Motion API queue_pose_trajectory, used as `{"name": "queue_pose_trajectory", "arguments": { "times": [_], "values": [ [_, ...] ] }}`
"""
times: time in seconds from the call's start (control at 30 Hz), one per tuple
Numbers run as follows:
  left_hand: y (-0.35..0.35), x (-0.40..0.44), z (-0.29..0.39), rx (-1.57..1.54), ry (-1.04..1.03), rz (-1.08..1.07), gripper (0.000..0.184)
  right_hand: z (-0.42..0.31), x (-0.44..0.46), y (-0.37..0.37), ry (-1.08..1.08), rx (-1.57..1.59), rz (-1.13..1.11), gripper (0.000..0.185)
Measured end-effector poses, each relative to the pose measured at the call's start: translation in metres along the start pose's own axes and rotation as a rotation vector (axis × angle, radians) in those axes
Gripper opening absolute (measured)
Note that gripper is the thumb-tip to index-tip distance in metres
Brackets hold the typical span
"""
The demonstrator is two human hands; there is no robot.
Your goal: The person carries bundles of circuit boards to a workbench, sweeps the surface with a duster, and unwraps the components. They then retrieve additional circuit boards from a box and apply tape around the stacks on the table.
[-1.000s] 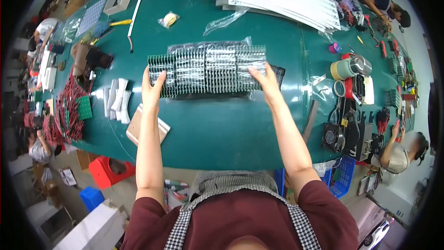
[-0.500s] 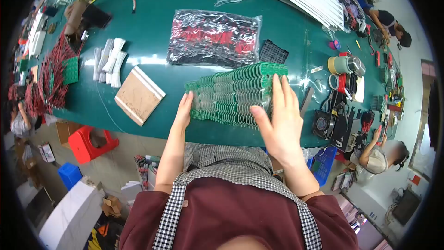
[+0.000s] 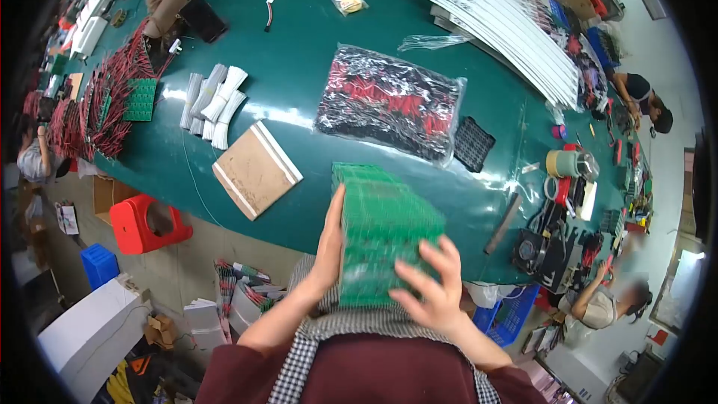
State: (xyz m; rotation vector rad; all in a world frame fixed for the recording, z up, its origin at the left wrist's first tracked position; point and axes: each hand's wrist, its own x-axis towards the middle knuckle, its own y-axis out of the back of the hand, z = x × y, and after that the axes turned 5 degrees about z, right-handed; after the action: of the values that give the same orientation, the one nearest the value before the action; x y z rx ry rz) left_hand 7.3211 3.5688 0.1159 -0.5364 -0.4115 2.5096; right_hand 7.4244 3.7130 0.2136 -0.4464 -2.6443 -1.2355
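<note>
A thick stack of green circuit boards (image 3: 385, 236) is at the table's near edge, close to my apron, somewhat blurred. My left hand (image 3: 327, 251) presses along its left side, with the fingers reaching up toward the far end. On the right, my right hand (image 3: 434, 284) has its bent, parted fingers against the stack's near face and right edge. The stack sits between both hands; its underside is hidden. Beyond it lies a clear plastic bag of red and black wired parts (image 3: 393, 101), with a dark grid-like piece (image 3: 473, 144) at its right.
A brown board with white strips (image 3: 256, 170) and bundles of white ties (image 3: 215, 102) lie to the left. Red and black wires (image 3: 105, 105) heap farther left. Tape rolls (image 3: 562, 164) and a black fan (image 3: 529, 249) stand right. Long white strips (image 3: 501, 22) fill the far right. Other people work around the table.
The stack has come nearer my body and turned, so a flat green face shows instead of the rowed edges. Both hands moved with it. The view has shifted, bringing another person's hands into sight at the far side.
</note>
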Motion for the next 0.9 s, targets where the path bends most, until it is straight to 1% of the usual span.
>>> {"name": "queue_pose_trajectory", "arguments": {
  "times": [0.07,0.1,0.13,0.2,0.3,0.4,0.43,0.47,0.53,0.57,0.6,0.63,0.67,0.7,0.77,0.8,0.83,0.87,0.9],
  "values": [
    [0.016,-0.011,-0.008,0.047,-0.013,-0.019,0.070,0.009,-0.013,-0.012,0.133,0.108,0.049,0.039],
    [0.022,-0.014,-0.009,0.054,-0.009,-0.022,0.070,0.010,-0.016,-0.016,0.180,0.108,0.065,0.035],
    [0.026,-0.015,-0.010,0.055,-0.008,-0.030,0.071,0.011,-0.020,-0.021,0.209,0.129,0.086,0.036],
    [0.031,-0.017,-0.011,0.060,-0.015,-0.043,0.072,0.016,-0.027,-0.028,0.223,0.226,0.089,0.057],
    [0.034,-0.014,-0.011,0.070,-0.044,-0.065,0.074,0.013,-0.035,-0.042,0.136,0.283,0.240,0.084],
    [0.036,-0.012,-0.009,0.082,-0.083,-0.087,0.076,0.011,-0.043,-0.047,0.031,0.329,0.270,0.099],
    [0.037,-0.011,-0.012,0.053,-0.075,-0.087,0.077,0.012,-0.040,-0.049,0.059,0.340,0.311,0.101],
    [0.038,-0.012,-0.016,-0.001,-0.054,-0.081,0.078,0.010,-0.039,-0.046,-0.001,0.309,0.266,0.102],
    [0.039,-0.021,-0.034,-0.335,0.211,-0.046,0.060,0.006,-0.035,-0.036,-0.119,0.246,0.177,0.105],
    [0.036,-0.021,-0.032,-0.501,0.345,-0.026,0.052,0.008,-0.032,-0.037,-0.165,0.318,0.144,0.111],
    [0.034,-0.021,-0.030,-0.666,0.480,-0.006,0.045,0.009,-0.028,-0.033,-0.197,0.275,0.073,0.111],
    [0.025,-0.022,-0.029,-0.412,0.286,0.075,0.051,0.009,-0.020,-0.027,-0.229,0.233,0.002,0.112],
    [0.017,-0.017,-0.016,-0.259,0.185,0.062,0.055,0.009,-0.016,-0.023,-0.262,0.190,-0.069,0.113],
    [0.009,-0.012,-0.002,-0.105,0.084,0.062,0.060,0.008,-0.017,-0.026,-0.453,0.435,-0.044,0.112],
    [0.014,-0.009,0.009,-0.003,0.067,-0.112,0.068,0.008,-0.031,-0.025,-0.887,0.873,-0.142,0.104],
    [0.015,-0.008,0.007,0.111,0.056,-0.101,0.070,0.007,-0.030,-0.022,-1.069,1.081,-0.141,0.102],
    [0.016,-0.007,0.004,0.224,0.042,-0.087,0.078,0.014,-0.030,-0.018,-1.047,1.064,-0.152,0.097],
    [0.016,-0.005,0.004,0.342,-0.043,-0.102,0.082,0.019,-0.030,-0.014,-1.112,1.126,-0.108,0.095],
    [0.015,-0.002,0.005,0.461,-0.130,-0.109,0.086,0.027,-0.039,-0.015,-1.152,1.151,-0.013,0.088]
  ]
}}
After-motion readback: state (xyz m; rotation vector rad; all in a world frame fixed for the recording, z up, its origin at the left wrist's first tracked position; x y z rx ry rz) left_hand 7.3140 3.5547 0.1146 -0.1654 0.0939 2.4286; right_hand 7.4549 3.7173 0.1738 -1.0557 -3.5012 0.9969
